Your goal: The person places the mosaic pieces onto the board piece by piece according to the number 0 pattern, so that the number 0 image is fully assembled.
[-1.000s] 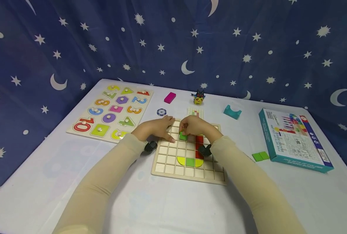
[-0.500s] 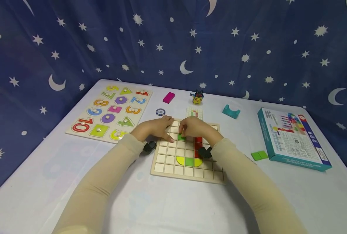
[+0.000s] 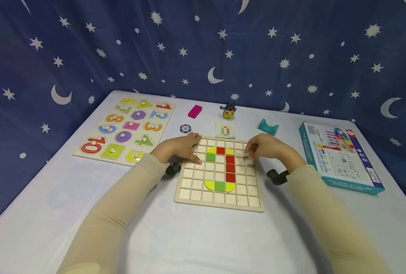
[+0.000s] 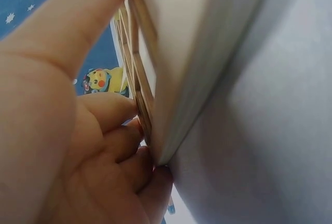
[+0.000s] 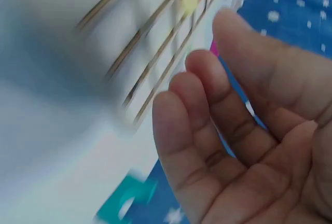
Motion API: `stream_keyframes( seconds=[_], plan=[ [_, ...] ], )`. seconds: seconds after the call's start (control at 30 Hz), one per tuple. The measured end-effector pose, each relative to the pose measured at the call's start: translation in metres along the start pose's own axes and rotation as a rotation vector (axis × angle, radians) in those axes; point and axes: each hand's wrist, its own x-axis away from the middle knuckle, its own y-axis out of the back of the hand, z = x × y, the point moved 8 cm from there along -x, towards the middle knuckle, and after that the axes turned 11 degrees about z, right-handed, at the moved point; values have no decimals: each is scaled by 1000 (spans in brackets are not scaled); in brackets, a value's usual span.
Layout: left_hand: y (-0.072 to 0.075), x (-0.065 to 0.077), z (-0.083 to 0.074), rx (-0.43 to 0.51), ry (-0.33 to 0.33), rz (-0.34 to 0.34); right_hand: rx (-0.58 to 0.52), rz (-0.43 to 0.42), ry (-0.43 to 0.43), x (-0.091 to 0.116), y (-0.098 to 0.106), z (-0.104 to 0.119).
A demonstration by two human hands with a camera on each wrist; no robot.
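Observation:
A wooden grid board [image 3: 237,207] lies on the table. My left hand [image 3: 180,147] rests along its left edge, thumb and fingers spread on the board; the left wrist view shows the fingertips at the rim. Set in the squares are several red tiles [image 3: 230,168], a green tile [image 3: 210,157] at the upper left, another green tile [image 3: 219,186] in a lower row, and yellow curved pieces [image 3: 208,185] at the pattern's corners. Over the board's right edge hangs my right hand [image 3: 268,146], its fingers loosely bent and nothing between them in the right wrist view [image 5: 244,115].
Behind the board lies a small card with a coloured grid [image 3: 225,130]. Around it are a poker chip [image 3: 185,128], a magenta block [image 3: 195,111], a small figurine [image 3: 228,110] and a teal arch block [image 3: 268,127]. A number puzzle [image 3: 134,131] is left, a teal-sided box [image 3: 343,156] right.
My right hand has left the green tile at the upper left, which stays in its square, and moved right to the board's edge. The left hand keeps its place. The view has shifted slightly.

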Motion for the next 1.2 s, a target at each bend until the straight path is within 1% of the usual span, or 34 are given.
stream_keyframes(
  seconds=[0.13, 0.33, 0.5, 0.63, 0.77, 0.93, 1.2],
  plan=[
    [1, 2, 1, 7, 9, -1, 12, 4, 10, 24, 7, -25],
    [2, 3, 1, 7, 12, -1, 11, 25, -18, 53, 13, -60],
    [1, 2, 2, 15, 16, 3, 31, 50, -52, 68, 13, -84],
    [1, 2, 1, 13, 16, 3, -5, 84, -104, 74, 8, -99],
    [0, 1, 0, 9, 18, 4, -36, 111, -120, 75, 2, -106],
    [-1, 0, 0, 10, 15, 6, -33, 131, -137, 72, -6, -107],
    [0, 0, 0, 2, 11, 1, -39, 97, -145, 68, -8, -106]
  ],
)
